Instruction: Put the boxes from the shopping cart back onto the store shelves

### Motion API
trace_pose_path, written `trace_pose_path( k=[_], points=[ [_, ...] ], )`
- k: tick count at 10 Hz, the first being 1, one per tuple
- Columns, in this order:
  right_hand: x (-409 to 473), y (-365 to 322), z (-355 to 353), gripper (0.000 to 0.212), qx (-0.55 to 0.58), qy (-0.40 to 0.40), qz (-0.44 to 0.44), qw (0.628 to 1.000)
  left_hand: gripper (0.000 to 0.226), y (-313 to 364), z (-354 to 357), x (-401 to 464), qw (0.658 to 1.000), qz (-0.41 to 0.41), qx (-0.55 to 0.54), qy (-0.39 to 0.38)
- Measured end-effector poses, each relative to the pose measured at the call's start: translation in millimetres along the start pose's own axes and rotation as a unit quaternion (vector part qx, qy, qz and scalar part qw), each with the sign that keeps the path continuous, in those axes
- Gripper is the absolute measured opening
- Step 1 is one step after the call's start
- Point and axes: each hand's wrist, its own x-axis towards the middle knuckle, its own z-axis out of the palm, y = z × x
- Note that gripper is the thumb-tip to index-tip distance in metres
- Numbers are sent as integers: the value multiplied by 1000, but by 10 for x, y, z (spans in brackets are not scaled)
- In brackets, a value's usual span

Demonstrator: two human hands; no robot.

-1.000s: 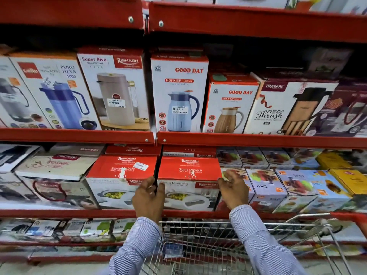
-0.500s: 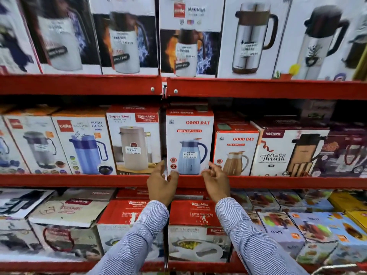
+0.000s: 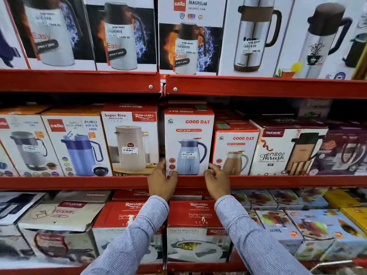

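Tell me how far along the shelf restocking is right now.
Done: the tall blue-jug box stands upright on the middle shelf. In hand: the left hand grips its lower left corner; the right hand is at the lower right corner, grip unclear. Left: only a sliver of the cart shows, so remaining boxes cannot be seen.

Upper row ahead of me: cello Magnum flask box (image 3: 190, 36), price sticker (image 3: 185, 46) on its front | middle row: cello Puro Hexa box (image 3: 77, 145) to my left, Rishabh Super Riva box (image 3: 130, 139) beside it, Trueware Neo Thrush box (image 3: 284, 151) to my right | lower row: Rishabh Sigma Marbella boxes (image 3: 196, 217) side by side.
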Motion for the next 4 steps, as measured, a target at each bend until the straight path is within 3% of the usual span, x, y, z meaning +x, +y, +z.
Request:
trace_pose_path(
  k=[4],
  points=[
    [-94, -70, -44, 45, 31, 9, 9, 999, 44, 64, -38, -91, 1000, 11, -10, 25]
  ],
)
